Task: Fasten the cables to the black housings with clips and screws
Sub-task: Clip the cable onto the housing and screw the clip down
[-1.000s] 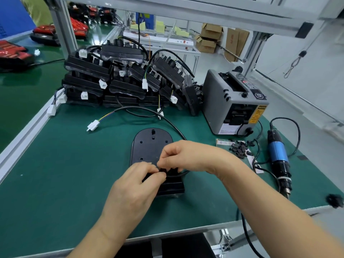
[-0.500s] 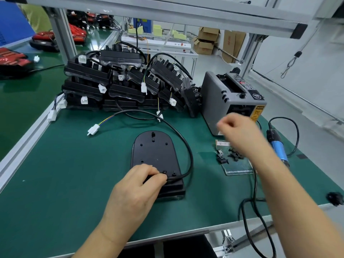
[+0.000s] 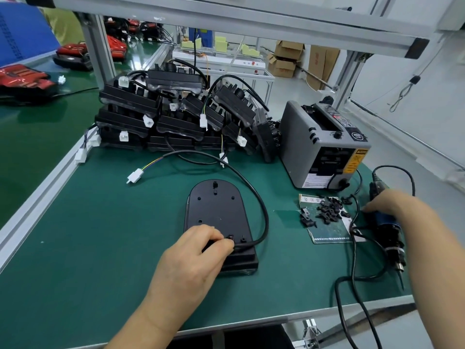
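Black plastic housing (image 3: 216,210) lies flat on the green desk (image 3: 88,235), in the middle of it, rounded end away from the person. The left hand (image 3: 191,260) rests on its near end, fingers curled and pinching the black cable (image 3: 266,217) where it meets the housing, just beside a small clip (image 3: 230,237). From there the cable bends out to the right of the housing and goes round behind it to a white connector (image 3: 135,176) at the far left.

To the right of the housing a pile of loose black clips (image 3: 329,210) sits on a printed card (image 3: 329,233). Further right, the right hand (image 3: 392,205) has its fingers closed over the blue electric screwdriver (image 3: 387,230), whose cord loops on the desk. The two hands are well apart.

Behind the housing is a heap of stacked housings (image 3: 171,117) with cables and white plugs, and right of this a grey tape machine (image 3: 319,144). An aluminium frame (image 3: 98,46) stands over the desk. Far behind are cardboard boxes (image 3: 286,59) on a pale floor.
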Available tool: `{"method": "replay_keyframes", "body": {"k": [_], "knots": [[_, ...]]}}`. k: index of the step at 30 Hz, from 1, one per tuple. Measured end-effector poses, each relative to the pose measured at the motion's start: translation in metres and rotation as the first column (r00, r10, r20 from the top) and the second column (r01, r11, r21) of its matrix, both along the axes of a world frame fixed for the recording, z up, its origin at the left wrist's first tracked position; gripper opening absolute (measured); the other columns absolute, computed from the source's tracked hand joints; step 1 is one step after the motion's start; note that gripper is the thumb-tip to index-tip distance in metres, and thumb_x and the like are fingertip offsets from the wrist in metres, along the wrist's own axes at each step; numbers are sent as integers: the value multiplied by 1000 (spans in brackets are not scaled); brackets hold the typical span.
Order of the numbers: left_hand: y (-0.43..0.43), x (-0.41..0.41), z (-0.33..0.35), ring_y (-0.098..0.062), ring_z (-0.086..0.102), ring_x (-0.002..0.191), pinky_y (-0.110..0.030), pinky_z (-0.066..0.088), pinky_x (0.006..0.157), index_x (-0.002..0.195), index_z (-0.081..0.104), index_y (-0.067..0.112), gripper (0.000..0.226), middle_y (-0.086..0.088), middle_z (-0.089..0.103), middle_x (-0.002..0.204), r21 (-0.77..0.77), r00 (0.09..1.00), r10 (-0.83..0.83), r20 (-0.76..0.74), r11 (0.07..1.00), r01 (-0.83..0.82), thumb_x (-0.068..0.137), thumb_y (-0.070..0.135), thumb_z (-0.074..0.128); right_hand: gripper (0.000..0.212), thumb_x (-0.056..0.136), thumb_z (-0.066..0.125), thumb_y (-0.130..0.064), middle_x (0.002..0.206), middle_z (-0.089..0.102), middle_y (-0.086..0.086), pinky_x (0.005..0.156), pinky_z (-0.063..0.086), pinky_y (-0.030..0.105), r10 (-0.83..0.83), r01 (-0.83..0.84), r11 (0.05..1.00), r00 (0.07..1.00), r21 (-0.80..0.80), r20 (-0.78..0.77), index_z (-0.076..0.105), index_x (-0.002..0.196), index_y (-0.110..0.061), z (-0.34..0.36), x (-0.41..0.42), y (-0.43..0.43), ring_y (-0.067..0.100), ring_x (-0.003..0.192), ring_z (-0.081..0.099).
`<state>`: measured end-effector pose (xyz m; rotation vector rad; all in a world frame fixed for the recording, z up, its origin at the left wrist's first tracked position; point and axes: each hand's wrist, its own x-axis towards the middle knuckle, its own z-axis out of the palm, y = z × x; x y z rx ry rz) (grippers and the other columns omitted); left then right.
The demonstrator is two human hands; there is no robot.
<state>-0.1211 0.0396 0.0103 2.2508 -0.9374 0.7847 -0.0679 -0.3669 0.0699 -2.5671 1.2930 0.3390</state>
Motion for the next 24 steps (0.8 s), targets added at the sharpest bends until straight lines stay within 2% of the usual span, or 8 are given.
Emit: {"method": "replay_keyframes", "body": {"k": [4,7,10,13,16,18,20,24], "knots": [[1,0,0,-22,62,77,-33,53,58,85,70,9,8,-3,60,81,-6,1000,-5,-2,1000,5,79,5,68,35,80,70,-21,91,59,19,69,46,37,-57,49,996,993,78,108,52,101,2,-2,-7,-9,33,80,59],[0,1,0,-22,61,76,-34,54,58,84,70,8,8,-3,60,81,-10,1000,-9,2,1000,9,78,3,69,39,76,69,-25,83,62,22,62,52,38,-149,81,969,946,233,290,53,101,1,3,-17,-20,34,67,62],[0,1,0,-23,61,74,-34,53,57,82,70,8,8,-3,60,80,-12,1000,-5,5,1000,5,77,2,69,44,77,68,-29,80,65,19,50,53,34,-335,5,850,776,527,534,51,109,-4,22,-26,-16,28,53,61],[-1,1,1,-22,61,75,-33,52,57,83,69,9,8,-2,59,80,-14,1000,-5,5,1000,5,78,4,69,50,73,67,-31,73,71,8,46,52,23,-514,-243,688,502,684,695,47,114,-10,44,-30,13,13,48,63],[-1,0,1,-21,62,76,-32,53,57,84,70,9,6,-2,60,80,-11,1000,-4,12,1000,4,78,5,69,58,73,65,-25,77,66,6,55,54,25,-634,-523,554,238,648,735,42,123,-8,59,-25,64,15,60,64],[-1,1,0,-21,62,76,-33,53,57,84,70,10,7,-2,60,80,-14,1000,-5,11,1000,5,78,5,70,49,78,64,-20,72,66,4,57,53,25,-679,-642,498,131,584,722,44,121,-6,69,-19,103,16,61,63],[-1,2,-1,-21,62,76,-33,53,56,85,68,11,9,-2,60,80,-26,1000,-4,8,1000,4,78,5,70,38,81,66,-22,71,66,2,54,52,24,-694,-715,444,107,540,712,49,112,-8,77,-12,142,13,57,60],[-1,2,-4,-20,62,79,-32,53,57,85,68,12,10,-1,60,82,-37,1000,6,13,999,-6,78,5,70,27,84,66,-22,72,64,0,51,51,24,-614,-810,376,146,450,776,52,102,-9,81,3,202,12,55,56]]}}
